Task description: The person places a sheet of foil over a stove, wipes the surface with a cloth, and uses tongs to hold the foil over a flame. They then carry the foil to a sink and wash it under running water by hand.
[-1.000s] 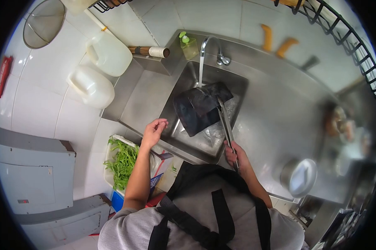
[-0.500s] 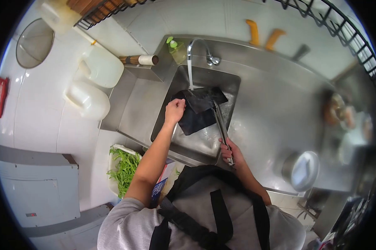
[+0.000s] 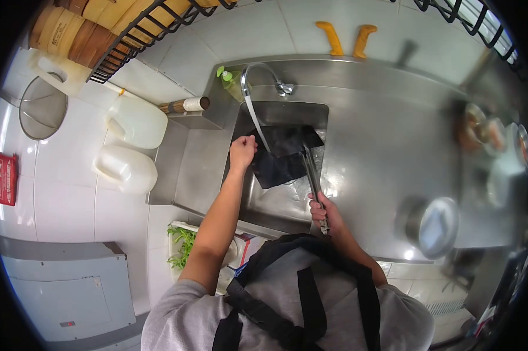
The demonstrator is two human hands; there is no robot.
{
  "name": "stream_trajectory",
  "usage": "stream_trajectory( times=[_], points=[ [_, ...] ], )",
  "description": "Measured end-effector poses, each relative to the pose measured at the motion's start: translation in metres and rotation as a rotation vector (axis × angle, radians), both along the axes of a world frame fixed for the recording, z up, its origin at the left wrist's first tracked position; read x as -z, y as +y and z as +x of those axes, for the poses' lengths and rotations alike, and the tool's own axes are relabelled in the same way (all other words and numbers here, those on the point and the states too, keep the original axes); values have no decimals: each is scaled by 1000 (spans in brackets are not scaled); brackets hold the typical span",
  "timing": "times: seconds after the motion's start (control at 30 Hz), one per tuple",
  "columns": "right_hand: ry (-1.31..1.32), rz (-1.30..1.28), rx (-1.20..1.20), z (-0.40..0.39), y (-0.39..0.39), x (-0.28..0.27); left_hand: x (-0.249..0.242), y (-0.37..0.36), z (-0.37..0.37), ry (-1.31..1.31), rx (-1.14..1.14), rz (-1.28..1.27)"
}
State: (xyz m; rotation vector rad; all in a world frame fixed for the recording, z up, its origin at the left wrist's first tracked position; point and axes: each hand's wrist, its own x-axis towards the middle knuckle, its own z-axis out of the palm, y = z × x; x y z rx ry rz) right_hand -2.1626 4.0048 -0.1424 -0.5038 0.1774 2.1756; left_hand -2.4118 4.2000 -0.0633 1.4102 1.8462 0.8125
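Observation:
A wet black sheet (image 3: 275, 169), folded over on itself, spreads across the sink basin (image 3: 258, 207). My left hand (image 3: 242, 153) is closed, fingers pinched at the sheet's left edge. In my right hand (image 3: 325, 212) is a pair of metal tongs (image 3: 312, 171), fingers wrapped round the handle end. The tongs' tips meet the right part of the sheet. From the curved tap (image 3: 261, 67) a stream of water (image 3: 255, 120) runs down onto the sheet between my hands.
A green pump bottle (image 3: 232, 85) stands behind the sink, with white jugs (image 3: 136, 121) to the left. Orange-handled tools (image 3: 363, 41) are at the back wall. A metal bowl (image 3: 438, 228) sits on the right counter. Green leaves (image 3: 182, 248) lie in a container near my left arm.
The camera view has turned and shifted slightly. The water now strikes farther down on the black sheet rather than at its upper edge. Both hands keep their hold.

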Motion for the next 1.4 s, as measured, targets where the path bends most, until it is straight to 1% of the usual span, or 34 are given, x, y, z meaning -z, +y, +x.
stream_trajectory(
  times=[0.07,0.17,0.3,0.5,0.57,0.6,0.67,0.7,0.77,0.8,0.87,0.9,0.97,1.03,1.1,1.13,1.17,1.2,1.23,1.3,1.33,1.4],
  points=[
    [-35,22,-49,1,-1,-2,-6,4,2,-93,-52,6],
    [-45,40,-75,0,-3,3,-4,8,-4,-75,-60,21],
    [-91,48,-85,-2,-2,-5,-12,3,-6,-45,-54,-6],
    [-150,60,-124,0,4,-26,-10,-20,-32,-115,-120,-17],
    [-344,142,-154,1,7,-36,-5,-28,-46,-146,-147,0],
    [-348,145,-158,1,9,-34,-4,-32,-52,-151,-152,2],
    [-441,280,-180,1,12,-29,-3,-39,-60,-147,-182,52],
    [-445,286,-190,1,12,-32,-5,-41,-63,-152,-193,57],
    [-631,347,-261,2,11,-41,-9,-45,-67,-72,-170,88],
    [-636,356,-272,3,10,-41,-11,-45,-69,-78,-182,93],
    [-754,452,-344,6,3,-40,-13,-40,-67,37,-124,147],
    [-763,460,-357,5,0,-40,-13,-38,-64,27,-137,151],
    [-843,531,-368,3,-8,-38,-13,-31,-54,120,-63,299],
    [-884,544,-412,5,-16,-40,-19,-24,-38,93,-45,297],
    [-958,612,-468,6,-21,-41,-23,-14,-21,183,65,432],
    [-963,607,-466,6,-23,-41,-29,-10,-10,177,69,431],
    [-1023,642,-492,7,-24,-41,-36,-6,0,201,121,430],
    [-1083,676,-517,6,-24,-40,-39,-2,6,226,175,431],
    [-1087,668,-508,4,-22,-37,-37,3,10,222,186,431],
    [-1350,735,-571,-5,-10,-28,-33,11,18,98,164,457],
    [-1351,724,-558,-9,-3,-25,-33,12,19,87,174,451],
    [-1480,742,-566,-20,10,-22,-32,8,16,96,193,451]
  ],
)
